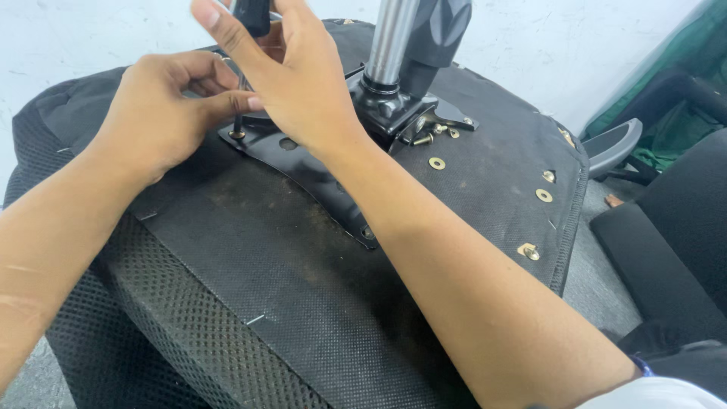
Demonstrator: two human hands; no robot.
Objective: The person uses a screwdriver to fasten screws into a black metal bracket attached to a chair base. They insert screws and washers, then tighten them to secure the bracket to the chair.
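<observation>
An upturned office chair seat (250,257) in black fabric lies before me, its black metal base plate (318,178) and chrome gas cylinder (390,38) on top. My right hand (291,72) grips the dark handle of a screwdriver (250,15) from above. Its thin shaft (240,113) stands upright on a bolt (238,134) at the plate's left corner. My left hand (163,113) pinches the shaft low down, thumb and fingers closed around it.
Loose brass washers (437,163) and bolts (528,251) lie on the seat's right side. A grey armrest (609,144) and another black chair (674,242) stand at the right, with green cloth (681,83) behind. The wall behind is white.
</observation>
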